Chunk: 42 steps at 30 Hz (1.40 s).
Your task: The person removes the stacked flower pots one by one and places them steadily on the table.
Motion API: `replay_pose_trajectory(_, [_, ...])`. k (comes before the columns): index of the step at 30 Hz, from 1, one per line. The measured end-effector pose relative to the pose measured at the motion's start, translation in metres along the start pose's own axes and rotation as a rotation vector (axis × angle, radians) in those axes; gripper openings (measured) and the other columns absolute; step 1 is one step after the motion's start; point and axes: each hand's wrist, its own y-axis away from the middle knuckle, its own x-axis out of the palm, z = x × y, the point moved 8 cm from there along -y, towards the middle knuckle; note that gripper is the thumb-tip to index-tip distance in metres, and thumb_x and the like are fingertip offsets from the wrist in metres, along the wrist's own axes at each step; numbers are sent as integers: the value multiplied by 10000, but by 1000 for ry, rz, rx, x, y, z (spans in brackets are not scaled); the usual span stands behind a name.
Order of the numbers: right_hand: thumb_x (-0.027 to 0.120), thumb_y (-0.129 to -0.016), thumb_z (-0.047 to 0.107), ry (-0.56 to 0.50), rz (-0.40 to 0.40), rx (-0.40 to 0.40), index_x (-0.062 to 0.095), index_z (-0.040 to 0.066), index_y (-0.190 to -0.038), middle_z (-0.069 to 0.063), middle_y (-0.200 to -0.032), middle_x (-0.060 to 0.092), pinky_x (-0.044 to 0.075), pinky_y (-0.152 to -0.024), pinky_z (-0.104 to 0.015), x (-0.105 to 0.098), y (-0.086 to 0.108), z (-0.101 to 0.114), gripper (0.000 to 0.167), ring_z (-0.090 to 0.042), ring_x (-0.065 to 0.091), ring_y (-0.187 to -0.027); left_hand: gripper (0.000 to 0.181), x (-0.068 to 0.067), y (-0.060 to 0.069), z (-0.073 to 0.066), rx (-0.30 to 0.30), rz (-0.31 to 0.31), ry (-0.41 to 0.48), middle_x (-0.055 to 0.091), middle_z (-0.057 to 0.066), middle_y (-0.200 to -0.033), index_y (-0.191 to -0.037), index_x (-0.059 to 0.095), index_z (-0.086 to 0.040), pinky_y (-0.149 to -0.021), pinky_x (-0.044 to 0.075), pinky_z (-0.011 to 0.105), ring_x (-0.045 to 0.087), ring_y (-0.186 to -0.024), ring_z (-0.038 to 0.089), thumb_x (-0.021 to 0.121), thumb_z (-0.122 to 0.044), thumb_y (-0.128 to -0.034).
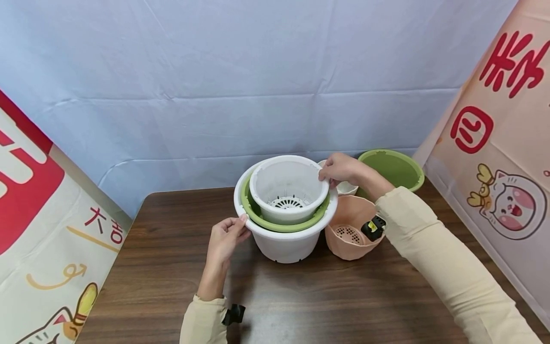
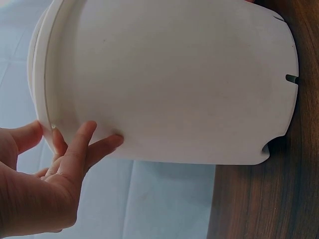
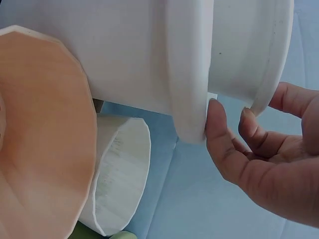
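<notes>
Nearest, on the bare wood of the table [image 1: 172, 267], the left hand [image 1: 227, 239] has a narrow grip on the front-left rim of the large white pot [image 1: 287, 246]; steady outward support there should stop the stack twisting or sliding. The thumb lies on one side of the lip, a finger on the other, and more fingertips reach out along the outer wall, the forearm angling up from below. Just right of the stack stands the peach pot [image 1: 350, 210]. Within the large white pot sits the green pot [image 1: 258, 219], and inside that the small white pot [image 1: 285, 216], its rim rising above both. The right hand [image 1: 347, 168] pinches this innermost rim at its right, another fingertip close to the outer pot's lip, the arm crossing over the peach pot. Handling the inner pot well probably means holding its rim level and the spare fingers off the lip below, lest the walls bind. Beyond are the cream pot [image 1: 347, 188], partly hidden by the right hand, the green planter [image 1: 391, 167] and the pale cloth [image 1: 215, 76].
</notes>
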Motion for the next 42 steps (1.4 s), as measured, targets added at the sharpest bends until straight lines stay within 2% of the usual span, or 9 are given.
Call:
replay_pose_trajectory(5, [526,-797,-15,-43,5,16,539,-55,-699,-17,-546,544,513,-527,-219,1,3,-1,107,-96,536,-500,270,0,1,0,-5,-3,0,643,86,-759,-924,562,124,-714,556,279,633,-706,113,606,-141,-892])
replay_pose_trajectory(8, [516,-813,-15,-77,19,44,493,-38,-697,-33,-556,549,522,-520,-226,1,4,-3,120,-103,545,-490,328,-1,2,0,30,3,9,648,115,-772,-900,574,115,-715,557,293,641,-723,138,643,-203,-869])
replay_pose_trajectory(9, [512,-819,-15,-87,24,54,481,-36,-701,-43,-565,552,527,-520,-231,2,4,-4,124,-108,549,-487,321,-1,-2,4,66,30,33,652,113,-771,-885,590,91,-696,560,284,644,-722,143,653,-222,-861])
replay_pose_trajectory(12, [502,-838,-17,-118,37,84,454,-35,-712,-74,-613,567,541,-525,-241,2,4,-7,135,-126,566,-490,344,-2,-3,5,91,42,44,653,118,-770,-864,595,80,-688,562,287,647,-729,157,666,-256,-849])
replay_pose_trajectory(15, [498,-841,-23,-129,35,91,451,-41,-714,-91,-636,575,540,-522,-236,1,3,-9,136,-129,569,-490,312,-2,-4,5,69,27,33,651,108,-768,-880,589,91,-693,560,280,645,-726,145,650,-215,-863])
replay_pose_trajectory(16, [498,-840,-26,-131,33,90,452,-43,-713,-92,-638,577,538,-520,-233,1,3,-10,136,-128,568,-490,323,-1,1,1,36,-2,9,647,110,-768,-891,573,113,-710,557,287,643,-728,142,643,-201,-869])
replay_pose_trajectory(20, [504,-837,-29,-138,27,81,455,-47,-712,-85,-627,576,534,-518,-226,1,2,-11,136,-129,568,-492,255,0,1,0,-7,-16,-2,638,63,-744,-910,564,112,-713,554,270,635,-713,112,611,-138,-888])
replay_pose_trajectory(31, [529,-849,-37,-135,29,53,510,-115,-802,-111,-689,591,556,-579,-257,-2,4,-11,93,-144,601,-548,232,-1,0,3,-10,-18,8,635,67,-738,-891,566,106,-704,558,279,639,-718,126,602,-123,-892])
replay_pose_trajectory(42, [533,-860,-22,-128,33,46,509,-117,-853,-160,-805,594,558,-637,-275,-2,4,-12,99,-153,624,-637,252,-1,0,1,-5,-14,6,635,61,-739,-908,564,118,-717,556,286,637,-727,121,605,-130,-891])
